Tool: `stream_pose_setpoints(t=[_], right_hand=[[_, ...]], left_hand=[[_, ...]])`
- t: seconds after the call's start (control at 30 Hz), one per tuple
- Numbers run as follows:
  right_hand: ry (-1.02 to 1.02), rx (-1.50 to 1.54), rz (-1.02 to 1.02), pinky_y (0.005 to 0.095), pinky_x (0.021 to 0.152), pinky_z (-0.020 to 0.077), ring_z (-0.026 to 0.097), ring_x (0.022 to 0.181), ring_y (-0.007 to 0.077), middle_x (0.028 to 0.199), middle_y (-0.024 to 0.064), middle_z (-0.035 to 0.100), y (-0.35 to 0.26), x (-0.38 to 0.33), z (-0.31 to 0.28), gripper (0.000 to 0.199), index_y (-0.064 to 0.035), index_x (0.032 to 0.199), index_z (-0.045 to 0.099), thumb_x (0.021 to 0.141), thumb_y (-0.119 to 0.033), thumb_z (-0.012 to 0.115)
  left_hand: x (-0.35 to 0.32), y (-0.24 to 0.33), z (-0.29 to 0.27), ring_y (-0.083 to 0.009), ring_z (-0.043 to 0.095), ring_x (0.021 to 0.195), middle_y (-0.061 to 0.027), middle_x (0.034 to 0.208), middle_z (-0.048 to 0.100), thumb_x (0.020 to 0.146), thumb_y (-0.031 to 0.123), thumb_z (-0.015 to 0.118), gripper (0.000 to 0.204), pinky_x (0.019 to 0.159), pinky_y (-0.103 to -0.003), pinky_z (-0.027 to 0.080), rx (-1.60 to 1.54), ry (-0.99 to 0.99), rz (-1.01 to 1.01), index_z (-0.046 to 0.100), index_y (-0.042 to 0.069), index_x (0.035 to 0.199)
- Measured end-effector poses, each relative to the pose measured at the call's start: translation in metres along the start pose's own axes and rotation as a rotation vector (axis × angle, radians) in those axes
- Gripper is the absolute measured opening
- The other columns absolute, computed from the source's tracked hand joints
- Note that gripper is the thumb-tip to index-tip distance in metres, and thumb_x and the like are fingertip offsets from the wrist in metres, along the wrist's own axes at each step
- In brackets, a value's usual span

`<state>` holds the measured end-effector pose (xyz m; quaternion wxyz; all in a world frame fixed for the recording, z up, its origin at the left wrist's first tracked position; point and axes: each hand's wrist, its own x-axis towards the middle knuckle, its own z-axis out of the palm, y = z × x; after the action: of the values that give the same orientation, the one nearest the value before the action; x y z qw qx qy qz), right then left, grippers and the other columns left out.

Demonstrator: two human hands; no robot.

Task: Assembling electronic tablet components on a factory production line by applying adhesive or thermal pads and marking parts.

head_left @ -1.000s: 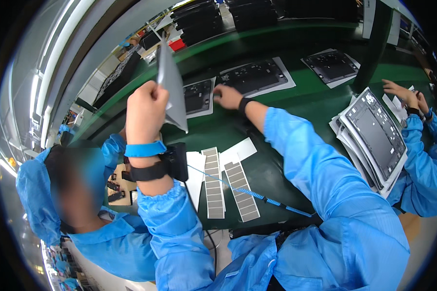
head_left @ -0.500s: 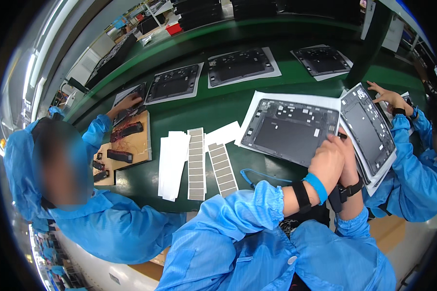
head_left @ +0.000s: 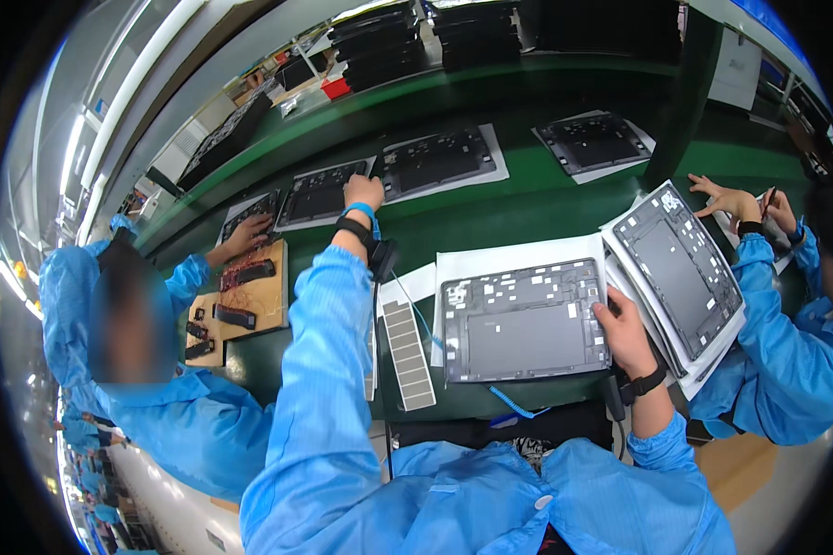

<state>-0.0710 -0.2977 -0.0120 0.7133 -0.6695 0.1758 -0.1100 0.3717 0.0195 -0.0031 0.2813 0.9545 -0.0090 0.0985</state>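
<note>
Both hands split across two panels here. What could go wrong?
1. The left hand stretches far to the dark panel on the belt, so the sleeve may sweep the strip of grey pads.
2. The right hand grips the grey tablet frame only at its edge beside the stacked frames; it may knock them.

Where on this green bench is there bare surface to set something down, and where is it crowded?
Bare green belt lies between the far row of grey panels and the near panel under the right hand. Crowded: the stack of panels at right, the strips and wooden board at left.
</note>
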Motion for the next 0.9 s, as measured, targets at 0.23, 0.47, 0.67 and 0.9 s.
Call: stream_pose_setpoints(t=[0.23,0.47,0.67,0.9], right_hand=[[0.115,-0.650,-0.366,0.0421,0.088,0.0506,0.063,0.100,0.0421,0.111,0.0275,0.063,0.011,0.004,0.026,0.041,0.0002,0.131,0.051,0.091,-0.002,0.054],[0.045,-0.864,-0.420,0.0415,0.088,0.0455,0.052,0.095,0.0340,0.101,0.0156,0.060,0.013,0.013,0.036,0.053,-0.0052,0.134,0.049,0.083,0.000,0.059],[0.172,-1.049,-0.527,0.0388,0.089,0.0456,0.050,0.099,0.0305,0.113,0.0117,0.059,0.020,0.013,0.030,0.050,-0.0020,0.131,0.052,0.082,-0.006,0.064],[0.115,-0.516,-0.622,0.0332,0.082,0.0503,0.061,0.093,0.0260,0.108,0.0132,0.063,-0.024,-0.027,0.048,0.030,-0.0033,0.119,0.057,0.090,-0.009,0.062]], left_hand=[[0.091,-0.060,0.068,-0.0357,0.057,0.122,-0.0153,0.129,0.062,0.090,0.033,0.045,0.044,0.101,-0.046,0.044,0.554,-0.296,0.020,0.069,0.006,0.116],[0.124,-0.095,0.070,-0.0409,0.059,0.114,-0.0276,0.114,0.063,0.093,0.038,0.045,0.049,0.094,-0.047,0.048,0.537,-0.245,0.069,0.071,-0.002,0.102],[0.112,-0.062,0.017,-0.0207,0.057,0.075,-0.0116,0.081,0.063,0.092,0.019,0.060,0.026,0.072,-0.035,0.046,-0.627,-0.006,-0.097,0.063,-0.006,0.095],[-0.025,0.063,-0.151,-0.0148,0.057,0.080,-0.0088,0.094,0.066,0.101,0.015,0.047,0.031,0.075,-0.030,0.046,-0.640,0.073,0.182,0.061,-0.011,0.109]])
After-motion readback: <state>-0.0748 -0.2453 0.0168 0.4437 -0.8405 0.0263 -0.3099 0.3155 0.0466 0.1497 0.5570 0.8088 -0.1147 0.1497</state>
